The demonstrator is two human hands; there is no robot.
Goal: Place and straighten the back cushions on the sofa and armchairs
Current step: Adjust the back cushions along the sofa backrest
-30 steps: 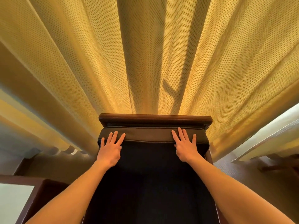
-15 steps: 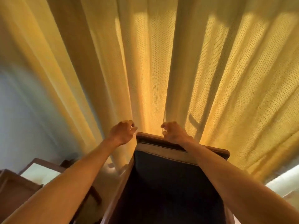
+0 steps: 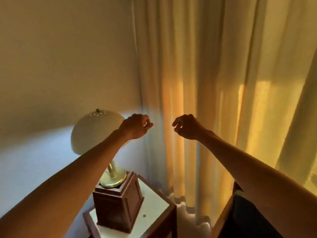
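Both hands (image 3: 162, 126) hang loosely curled before pleated yellow curtain (image 3: 214, 83).

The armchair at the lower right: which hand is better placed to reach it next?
The right hand, probably. Its forearm passes directly over the armchair, while the left hand hangs above the lamp and side table. Both hands are empty.

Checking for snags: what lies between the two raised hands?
Head view: nothing between the left hand and right hand; only the curtain hangs behind the gap.
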